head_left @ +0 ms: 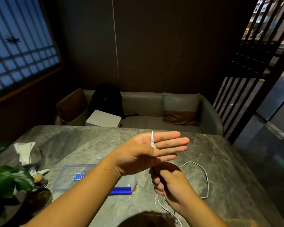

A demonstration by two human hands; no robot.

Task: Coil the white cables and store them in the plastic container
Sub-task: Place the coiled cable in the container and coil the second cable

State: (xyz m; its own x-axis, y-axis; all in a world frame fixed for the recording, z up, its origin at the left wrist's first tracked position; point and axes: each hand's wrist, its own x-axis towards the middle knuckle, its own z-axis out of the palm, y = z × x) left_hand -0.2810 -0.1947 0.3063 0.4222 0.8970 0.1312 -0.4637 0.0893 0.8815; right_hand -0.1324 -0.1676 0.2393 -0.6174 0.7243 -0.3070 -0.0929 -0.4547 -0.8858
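White cable point(203, 177): in the head view, a thin, bendy white cord is seen. One end point(152, 140), with a ribbed tip, is held up at the left hand. The rest hangs down and lies in a loose loop on the table at the near right.
Left hand point(154, 149): it is held flat, with the fingers straight and pointing right. The cable end is pressed against the palm by the thumb.
Right hand point(167, 182): it is just below the left hand, with the fingers curled. The cable seems to be held in it, but the grip is partly hidden in shadow.
Plastic container point(92, 177): a clear, flat, boxy tub with a blue clip is seen on the table at the near left, under the left arm. No cable can be seen in it.
Table point(220, 153): it is made of smooth grey stone with pale streaks.
Step in hand: the coiling looks only just begun. No full turns are seen around the hand.
Next move: the loose cord probably needs to be wound round the flat fingers, turn after turn. The end must be kept pinned so the coil does not spring apart.
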